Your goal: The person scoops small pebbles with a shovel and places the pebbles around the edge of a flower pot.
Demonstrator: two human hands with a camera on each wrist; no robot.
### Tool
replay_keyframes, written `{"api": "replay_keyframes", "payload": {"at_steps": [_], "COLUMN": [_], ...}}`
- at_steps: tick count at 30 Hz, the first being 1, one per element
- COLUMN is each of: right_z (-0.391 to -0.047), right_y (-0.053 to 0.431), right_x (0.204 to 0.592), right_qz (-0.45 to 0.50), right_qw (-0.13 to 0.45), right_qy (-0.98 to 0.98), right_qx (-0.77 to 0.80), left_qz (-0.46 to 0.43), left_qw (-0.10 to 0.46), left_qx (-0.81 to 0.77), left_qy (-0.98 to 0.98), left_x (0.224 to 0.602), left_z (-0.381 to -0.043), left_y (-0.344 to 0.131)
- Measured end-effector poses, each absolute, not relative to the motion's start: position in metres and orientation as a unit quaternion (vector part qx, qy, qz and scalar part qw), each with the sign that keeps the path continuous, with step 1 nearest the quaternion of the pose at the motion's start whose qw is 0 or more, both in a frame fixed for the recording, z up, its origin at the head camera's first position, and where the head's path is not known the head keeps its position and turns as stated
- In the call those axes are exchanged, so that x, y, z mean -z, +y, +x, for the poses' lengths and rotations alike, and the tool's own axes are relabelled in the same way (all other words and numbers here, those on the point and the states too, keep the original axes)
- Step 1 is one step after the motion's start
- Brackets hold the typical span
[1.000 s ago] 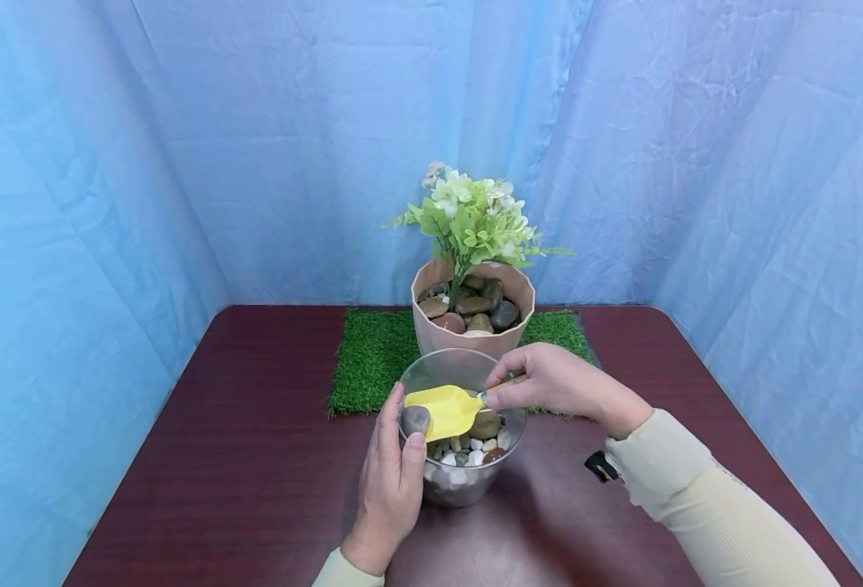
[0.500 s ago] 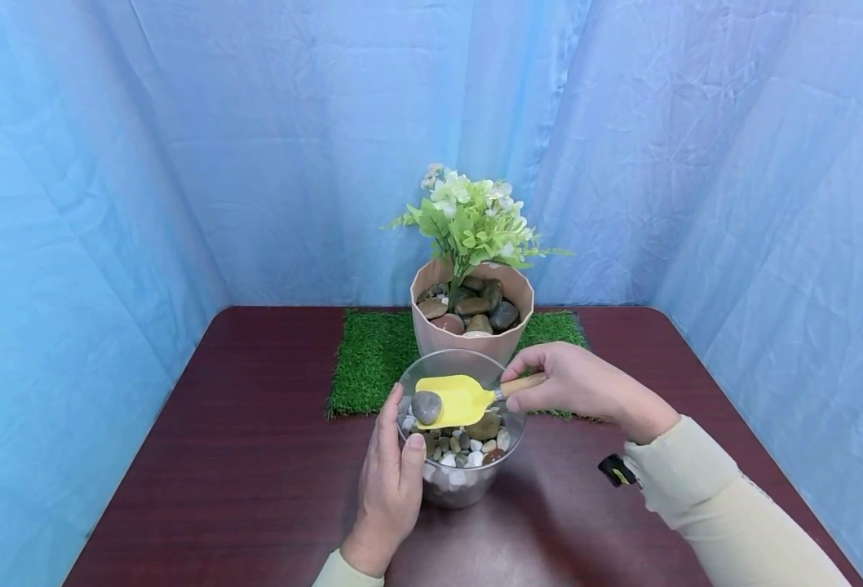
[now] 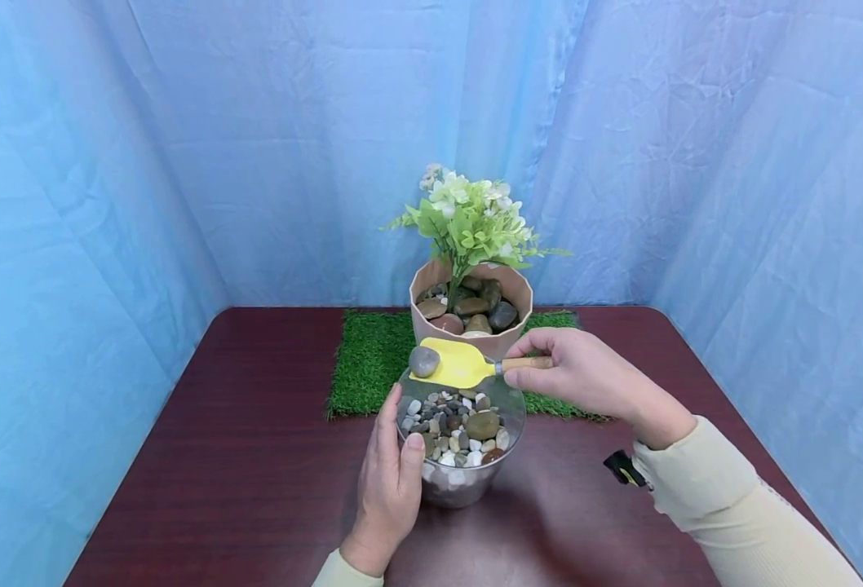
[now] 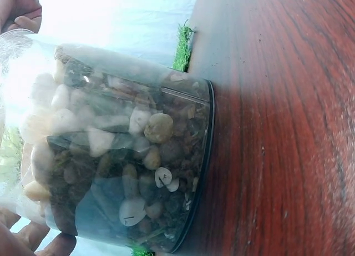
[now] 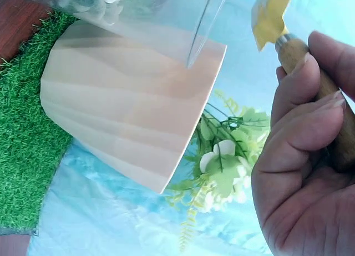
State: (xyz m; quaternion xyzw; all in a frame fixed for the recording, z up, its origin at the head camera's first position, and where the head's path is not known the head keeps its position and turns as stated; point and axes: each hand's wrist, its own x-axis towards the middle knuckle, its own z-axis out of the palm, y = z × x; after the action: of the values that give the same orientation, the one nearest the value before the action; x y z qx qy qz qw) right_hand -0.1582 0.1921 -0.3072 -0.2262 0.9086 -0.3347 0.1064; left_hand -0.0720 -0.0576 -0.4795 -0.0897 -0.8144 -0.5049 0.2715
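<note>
My right hand [image 3: 586, 371] grips the wooden handle [image 5: 310, 61] of a small yellow garden shovel [image 3: 461, 365]. A smooth grey stone [image 3: 424, 361] lies at the tip of its blade, raised above the far rim of a clear pot [image 3: 468, 481]. My left hand [image 3: 391, 473] holds that pot by its left side, thumb on the near side and fingers along the rim. Pebbles of several colours [image 3: 449, 428] lie inside, with one larger brown stone [image 3: 483, 425] among them. Through the pot's wall in the left wrist view, more pebbles [image 4: 158, 128] show.
Right behind the clear pot stands a pinkish faceted planter [image 3: 468, 341] with large stones and a white-flowered plant [image 3: 468, 212]. It sits on a green turf mat [image 3: 373, 359] on the dark red table [image 3: 255, 456]. Blue curtains [image 3: 314, 163] hang around the table.
The shovel has risen and moved away from me, from over the pebbles to above the pot's far rim, carrying the grey stone. My left hand has stayed on the pot.
</note>
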Motion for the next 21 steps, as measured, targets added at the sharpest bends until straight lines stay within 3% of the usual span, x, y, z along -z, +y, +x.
{"api": "replay_keyframes", "payload": {"at_steps": [21], "right_z": [-0.165], "right_y": [0.159], "right_x": [0.301], "right_qz": [-0.194], "right_qw": [0.023], "right_qy": [0.943], "right_qx": [0.268], "left_qz": [-0.095], "left_qw": [0.285], "left_qx": [0.493], "left_qy": [-0.816], "left_x": [0.479], "left_z": [-0.074], "left_y": [-0.06]}}
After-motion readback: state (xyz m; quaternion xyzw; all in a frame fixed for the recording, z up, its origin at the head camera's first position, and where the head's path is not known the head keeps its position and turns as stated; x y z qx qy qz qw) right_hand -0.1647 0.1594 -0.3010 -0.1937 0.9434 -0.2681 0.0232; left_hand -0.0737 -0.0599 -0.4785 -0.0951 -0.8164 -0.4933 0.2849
